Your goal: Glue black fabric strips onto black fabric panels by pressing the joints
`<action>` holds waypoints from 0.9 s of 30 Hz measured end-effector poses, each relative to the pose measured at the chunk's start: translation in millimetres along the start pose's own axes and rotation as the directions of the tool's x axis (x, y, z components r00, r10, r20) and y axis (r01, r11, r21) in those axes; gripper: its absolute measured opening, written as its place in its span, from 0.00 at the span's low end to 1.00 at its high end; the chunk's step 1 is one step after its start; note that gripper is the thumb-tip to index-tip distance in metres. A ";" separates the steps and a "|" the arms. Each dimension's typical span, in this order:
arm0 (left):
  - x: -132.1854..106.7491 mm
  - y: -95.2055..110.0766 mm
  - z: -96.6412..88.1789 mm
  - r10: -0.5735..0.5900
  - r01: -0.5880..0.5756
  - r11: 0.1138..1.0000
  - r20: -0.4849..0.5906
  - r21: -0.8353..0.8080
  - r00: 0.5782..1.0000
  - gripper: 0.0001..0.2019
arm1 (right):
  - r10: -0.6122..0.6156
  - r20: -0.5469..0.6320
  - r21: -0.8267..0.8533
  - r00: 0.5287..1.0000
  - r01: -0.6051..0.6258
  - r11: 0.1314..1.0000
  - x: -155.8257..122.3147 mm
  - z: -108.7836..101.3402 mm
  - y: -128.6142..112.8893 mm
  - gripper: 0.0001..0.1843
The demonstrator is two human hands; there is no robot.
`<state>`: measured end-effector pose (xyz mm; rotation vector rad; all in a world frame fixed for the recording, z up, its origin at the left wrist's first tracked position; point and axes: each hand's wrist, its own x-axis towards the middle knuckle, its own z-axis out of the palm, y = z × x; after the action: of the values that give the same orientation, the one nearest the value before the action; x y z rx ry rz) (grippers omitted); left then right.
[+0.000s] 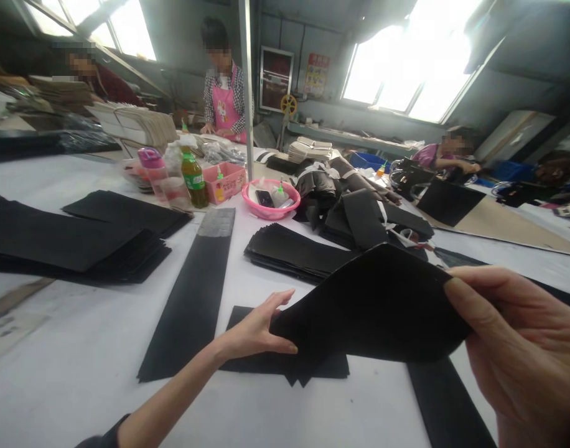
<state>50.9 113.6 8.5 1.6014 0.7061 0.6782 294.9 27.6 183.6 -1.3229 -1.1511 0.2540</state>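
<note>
Both my hands hold one black sheet [378, 305] lifted above the white table [79, 361]. My left hand [257, 330] pinches its lower left corner, thumb under and fingers on top. My right hand [513, 354], close to the camera, grips its right edge with the thumb on top. Under the sheet lies another flat black piece [247, 367]. A long black strip [196, 292] lies to the left of my left hand, and a second strip [448, 404] runs below my right hand.
Stacks of black sheets lie at the left [70, 236] and centre [294, 252]. A pink bowl [270, 200], a green bottle [194, 177] and a pink basket [224, 180] stand further back. Other people work at the far side and right: one in a pink apron [224, 99].
</note>
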 end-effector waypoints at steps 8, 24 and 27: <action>3.3 12.5 5.3 -0.029 0.050 0.993 0.191 -0.107 0.981 0.14 | -0.047 -0.030 0.221 0.998 0.053 0.974 9.7 -17.4 -20.6 0.10; 39.7 -15.1 -136.3 -0.148 0.151 0.988 -0.320 -0.015 0.936 0.21 | 0.432 0.045 -0.081 0.901 -0.428 0.900 42.9 -9.1 182.1 0.26; 93.4 -20.4 -154.6 -0.061 0.080 0.997 -0.469 0.022 0.881 0.23 | 0.402 -0.006 -0.184 0.916 -0.396 0.900 61.5 15.2 216.2 0.30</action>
<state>-7.7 285.6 12.6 1.4481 1.1326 1.0197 407.6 147.7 29.8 -1.7224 -0.9353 0.4796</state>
